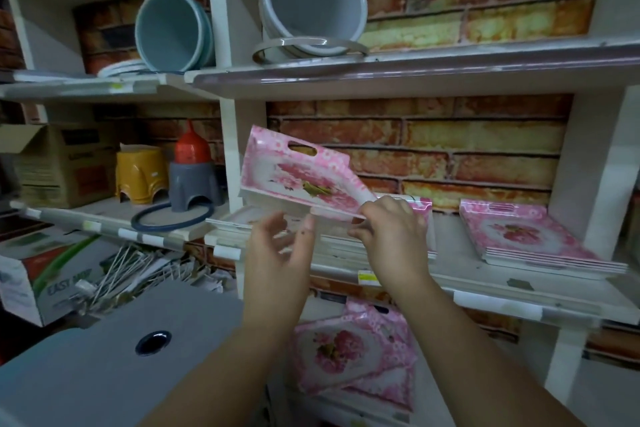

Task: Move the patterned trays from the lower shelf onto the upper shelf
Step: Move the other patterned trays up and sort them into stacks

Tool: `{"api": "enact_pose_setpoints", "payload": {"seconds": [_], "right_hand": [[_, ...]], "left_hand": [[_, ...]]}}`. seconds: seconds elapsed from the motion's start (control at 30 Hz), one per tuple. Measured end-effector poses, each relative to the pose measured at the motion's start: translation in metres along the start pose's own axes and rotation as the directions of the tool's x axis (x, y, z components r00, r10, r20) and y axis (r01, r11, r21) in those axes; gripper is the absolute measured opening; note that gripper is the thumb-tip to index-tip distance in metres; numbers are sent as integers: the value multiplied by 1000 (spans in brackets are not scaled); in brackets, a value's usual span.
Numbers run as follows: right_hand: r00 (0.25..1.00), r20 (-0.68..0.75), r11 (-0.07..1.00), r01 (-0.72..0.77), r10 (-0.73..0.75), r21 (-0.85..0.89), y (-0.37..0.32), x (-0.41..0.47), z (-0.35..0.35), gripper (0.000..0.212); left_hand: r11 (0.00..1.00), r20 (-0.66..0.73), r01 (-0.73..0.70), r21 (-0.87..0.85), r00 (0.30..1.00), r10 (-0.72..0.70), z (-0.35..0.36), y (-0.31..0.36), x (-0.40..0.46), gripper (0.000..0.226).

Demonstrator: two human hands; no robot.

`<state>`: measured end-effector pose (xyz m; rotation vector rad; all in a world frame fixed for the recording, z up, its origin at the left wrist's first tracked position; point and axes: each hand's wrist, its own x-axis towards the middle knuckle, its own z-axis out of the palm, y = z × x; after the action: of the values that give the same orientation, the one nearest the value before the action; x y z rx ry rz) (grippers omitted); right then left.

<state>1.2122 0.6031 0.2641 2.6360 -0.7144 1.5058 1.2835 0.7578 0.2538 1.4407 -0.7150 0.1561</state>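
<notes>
Fingertips [360, 230] of the right hand [389, 230] pinch one corner of a tilted pink floral plastic tray [294, 173]; the left hand [277, 246], at nine o'clock, is spread open and empty. Held so thinly above the white shelf [485, 282], the tray could slip onto the stack [540, 239] at three o'clock.

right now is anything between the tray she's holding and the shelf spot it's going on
Nothing visible blocks it. The right hand holds the tilted pink tray just above the stack of trays on the shelf; the left hand is open beside it.
</notes>
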Motion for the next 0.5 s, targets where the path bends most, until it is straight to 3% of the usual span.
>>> {"api": "enact_pose_setpoints", "payload": {"seconds": [0.07, 0.13, 0.2, 0.3, 0.37, 0.5], "right_hand": [[1000, 0, 999, -10, 10, -46, 12, -2, 3, 19], [1000, -6, 993, 12, -13, -115, 24, -4, 7, 15], [999, 4, 986, 33, -33, -163, 37, -6, 11, 15], [997, 77, 980, 45, -30, -194, 60, -4, 18, 12], [990, 132, 974, 78, -50, -214, 78, -2, 23, 11], [968, 226, 983, 136, -105, -126, 108, 3, 30, 29]], "left_hand": [[923, 107, 315, -222, 949, -298, 17, -2, 13, 85], [824, 251, 473, -312, 877, -409, 31, -9, 25, 74], [722, 368, 555, -413, 827, -425, 48, -18, 34, 54], [607, 421, 623, -493, 782, -461, 76, -35, 47, 39], [554, 430, 651, -519, 759, -490, 96, -46, 56, 36], [511, 439, 684, -521, 727, -527, 124, -70, 72, 36]]}}
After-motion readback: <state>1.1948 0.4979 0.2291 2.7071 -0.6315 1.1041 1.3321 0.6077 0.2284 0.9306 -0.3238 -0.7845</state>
